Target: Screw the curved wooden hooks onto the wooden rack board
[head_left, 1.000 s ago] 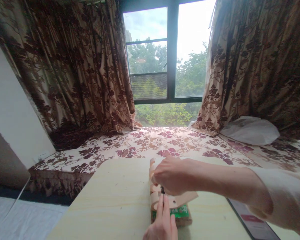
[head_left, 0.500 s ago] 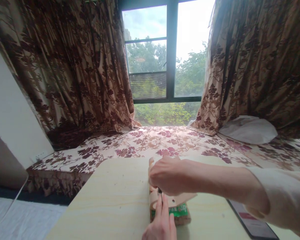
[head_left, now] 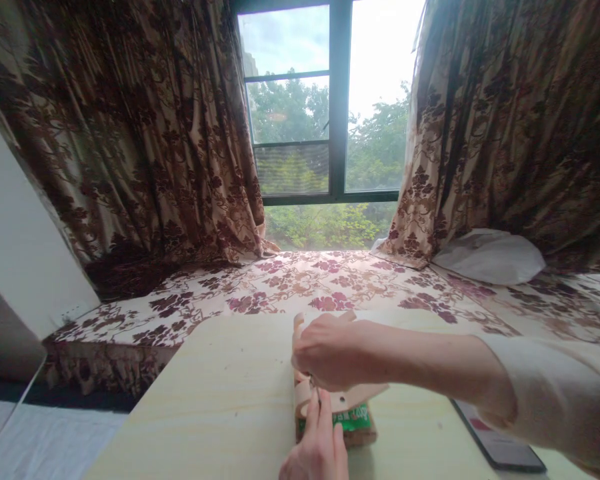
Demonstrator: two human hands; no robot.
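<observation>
A pale tan strip [head_left: 353, 398] with a small dark hole lies over a brown block-like package [head_left: 363, 437] with a green label [head_left: 355, 419] on the light wooden table. My right hand [head_left: 327, 350] is closed over the upper part of the strip, knuckles up, and hides what its fingers grip. My left hand [head_left: 317, 440] comes from the bottom edge, its fingertips pressed on the strip beside a small dark, thin item [head_left: 313, 382] between the two hands. What that item is cannot be made out.
A phone [head_left: 500, 437] lies at the table's right, under my right forearm. Behind the table [head_left: 220, 387] is a ledge with flowered cloth [head_left: 290, 280], a white bag [head_left: 490, 257], patterned curtains [head_left: 180, 133] and a window [head_left: 337, 100].
The whole view has shifted slightly, so the scene sits a little further left. Both hands stay at the strip, with my right hand turned slightly.
</observation>
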